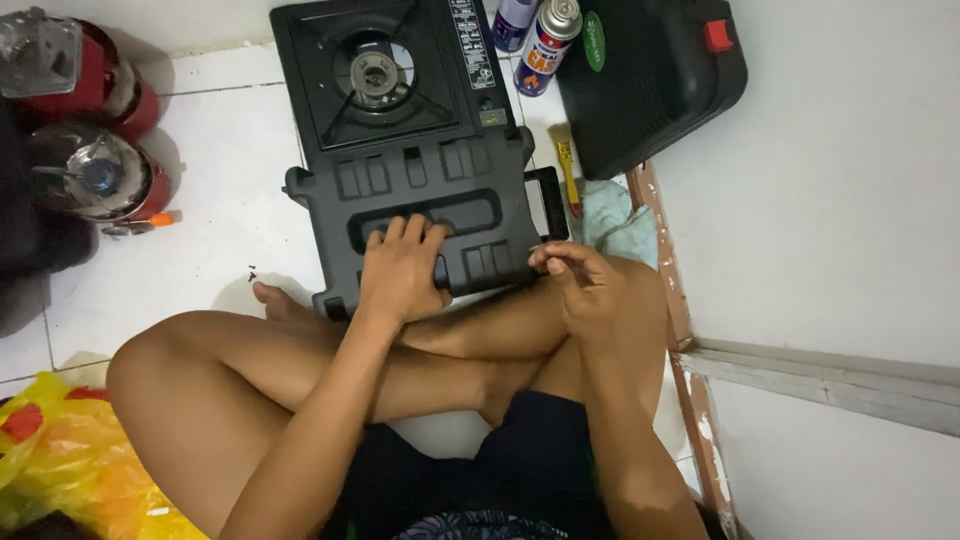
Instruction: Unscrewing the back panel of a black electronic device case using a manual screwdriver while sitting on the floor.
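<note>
Left hand (403, 272) pressed flat, fingers spread, on black plastic case lid (425, 205) lying on floor against portable gas stove (385, 75), right hand (580, 285) just beside lid's edge over knee, fingertips curled together, pinching nothing visible.

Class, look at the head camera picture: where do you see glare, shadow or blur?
Head view: glare on the shiny lid at left; soft shadow on the floor tiles beside the foot; the right hand's fingertips look slightly blurred; the left hand is sharp.

Labelled spray cans (548, 45) behind stove; yellow bag (60, 450)
</note>
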